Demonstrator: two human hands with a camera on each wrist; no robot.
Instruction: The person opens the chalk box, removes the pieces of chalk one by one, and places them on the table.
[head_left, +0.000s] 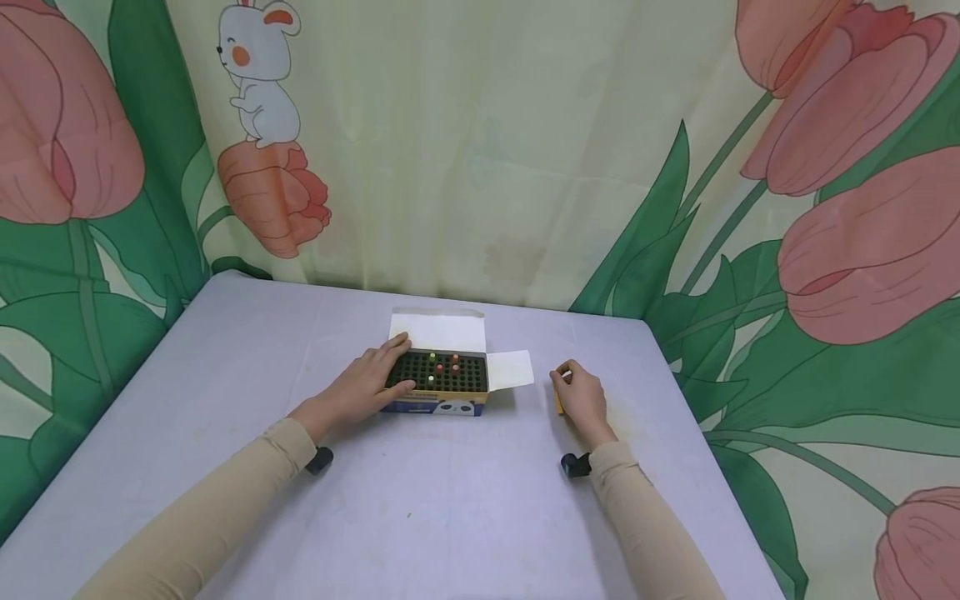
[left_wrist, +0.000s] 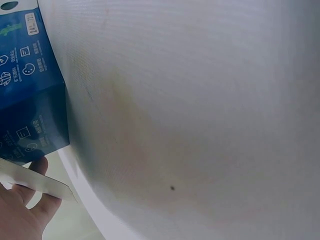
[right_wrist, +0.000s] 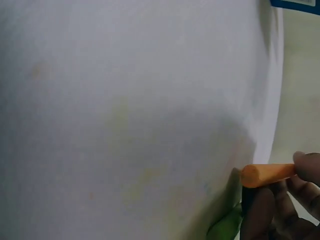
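An opened chalk box (head_left: 433, 406), blue and yellow with a panda picture, sits near the middle of the table. Its black holed tray (head_left: 468, 382) bears several coloured chalk sticks, red, green and white among them. My left hand (head_left: 363, 387) holds the box's left end, thumb at the front and fingers toward the back. In the left wrist view that hand (left_wrist: 25, 210) is around a pale flap (left_wrist: 37, 181) beside the blue box side (left_wrist: 37, 112). To the right of the box, my right hand (head_left: 585, 400) pinches an orange chalk stick (right_wrist: 267, 174) just above the table.
The white back lid (head_left: 437, 329) and right side flap (head_left: 510, 369) stand folded out from the box. Faint coloured smudges mark the white tablecloth (head_left: 450, 517). A curtain (head_left: 465, 167) printed with tulips and a rabbit hangs behind and beside the table.
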